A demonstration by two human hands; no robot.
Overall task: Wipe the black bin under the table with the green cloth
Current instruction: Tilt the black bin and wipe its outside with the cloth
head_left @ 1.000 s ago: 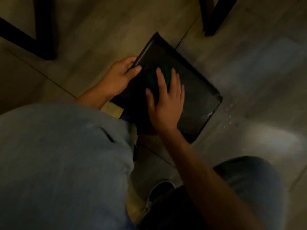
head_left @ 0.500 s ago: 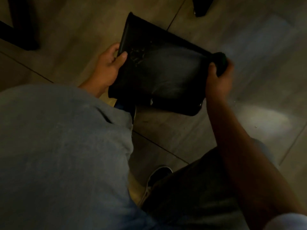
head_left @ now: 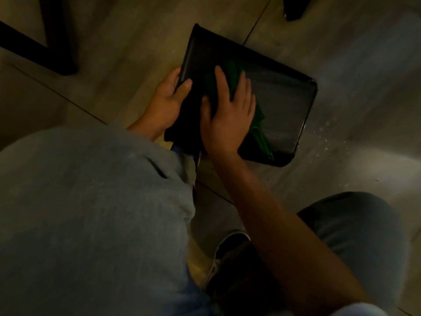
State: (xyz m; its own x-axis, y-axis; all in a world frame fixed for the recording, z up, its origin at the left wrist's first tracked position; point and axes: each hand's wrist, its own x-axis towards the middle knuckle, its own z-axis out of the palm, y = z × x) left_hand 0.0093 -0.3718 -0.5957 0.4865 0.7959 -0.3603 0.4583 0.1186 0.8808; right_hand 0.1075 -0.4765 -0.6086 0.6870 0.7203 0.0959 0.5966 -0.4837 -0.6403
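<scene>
Your right hand (head_left: 229, 115) lies flat on the cloth (head_left: 258, 124), fingers straight and slightly apart, pressing it against the broad dark side of the bin (head_left: 282, 96). Most of the cloth is hidden under your palm; only a dim green patch shows between the fingers, and a tail runs down past the heel of the hand toward the bin's lower edge.

Your left hand (head_left: 167, 99) grips the bin's left edge, thumb curled over the face, the other fingers wrapped behind and out of sight.

The bin lies tilted on the floor (head_left: 118, 53), just ahead of your knees, one corner pointing away from you. Its lower left corner vanishes in shadow between the two hands, so you cannot tell where it ends or whether it touches the floor there.

The light is poor. Black table legs (head_left: 57, 42) stand at the upper left and one more is cut off at the top right. Pale specks (head_left: 328, 133) dot the floor just right of the bin; what they are is unclear. A shoe (head_left: 230, 245) shows between your grey-clad legs, half hidden by your right forearm.
</scene>
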